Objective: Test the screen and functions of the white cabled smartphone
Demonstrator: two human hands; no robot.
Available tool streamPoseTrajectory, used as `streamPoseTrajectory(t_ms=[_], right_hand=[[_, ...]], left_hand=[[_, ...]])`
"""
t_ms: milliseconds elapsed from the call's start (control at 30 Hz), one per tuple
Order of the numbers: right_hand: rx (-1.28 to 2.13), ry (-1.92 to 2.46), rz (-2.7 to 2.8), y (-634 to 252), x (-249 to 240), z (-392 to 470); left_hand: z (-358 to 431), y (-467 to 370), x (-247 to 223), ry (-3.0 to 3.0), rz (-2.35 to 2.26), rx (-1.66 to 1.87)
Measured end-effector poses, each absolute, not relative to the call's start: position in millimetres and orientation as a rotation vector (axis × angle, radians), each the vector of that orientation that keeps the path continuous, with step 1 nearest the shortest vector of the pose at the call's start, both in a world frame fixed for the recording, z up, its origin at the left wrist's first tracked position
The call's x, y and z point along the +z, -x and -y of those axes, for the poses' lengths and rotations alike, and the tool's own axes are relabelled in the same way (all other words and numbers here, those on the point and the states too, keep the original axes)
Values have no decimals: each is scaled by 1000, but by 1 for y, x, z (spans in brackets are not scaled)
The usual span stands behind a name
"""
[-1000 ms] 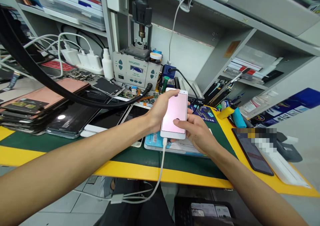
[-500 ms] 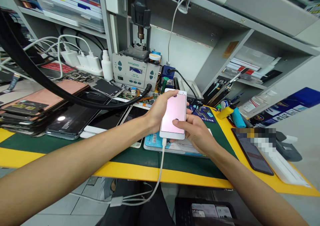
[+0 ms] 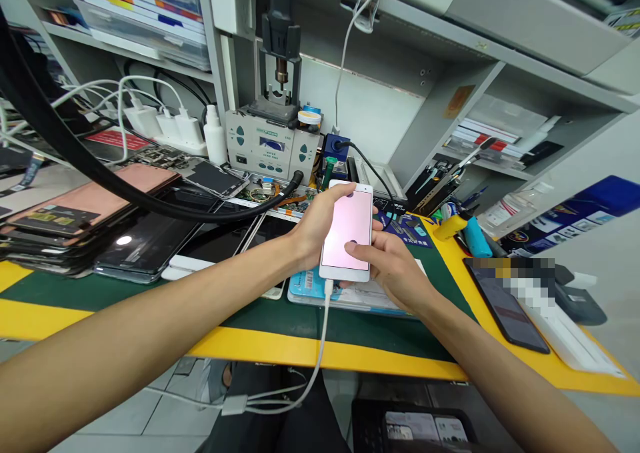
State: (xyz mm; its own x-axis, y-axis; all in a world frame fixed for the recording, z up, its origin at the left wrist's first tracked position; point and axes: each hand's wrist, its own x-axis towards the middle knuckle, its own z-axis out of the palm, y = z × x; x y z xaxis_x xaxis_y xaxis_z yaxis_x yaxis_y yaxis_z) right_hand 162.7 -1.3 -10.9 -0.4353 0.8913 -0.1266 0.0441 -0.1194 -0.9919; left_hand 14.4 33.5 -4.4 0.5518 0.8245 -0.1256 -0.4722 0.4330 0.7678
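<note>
Presumably light, rigid and slippery, with fragile glass, the white phone [image 3: 346, 223] lies between the left hand's [image 3: 316, 229] and right hand's [image 3: 395, 263] closed-in fingers, best gripped by its side edges.

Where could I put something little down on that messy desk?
The green mat has a bare strip between the blue packet and yellow edge, and a small patch beside the right hand. It's crowded at left with phones.

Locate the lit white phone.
Head view, just right of centre: the white phone is held in the left hand and right hand, white cable at its bottom edge.
</note>
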Motion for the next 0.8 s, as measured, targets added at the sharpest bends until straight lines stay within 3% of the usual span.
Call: streamPoseTrajectory(t_ms=[800], right_hand=[[1600,1123,1492,-164,-10,3]], left_hand=[[-35,-16,-6,-751,-534,907]])
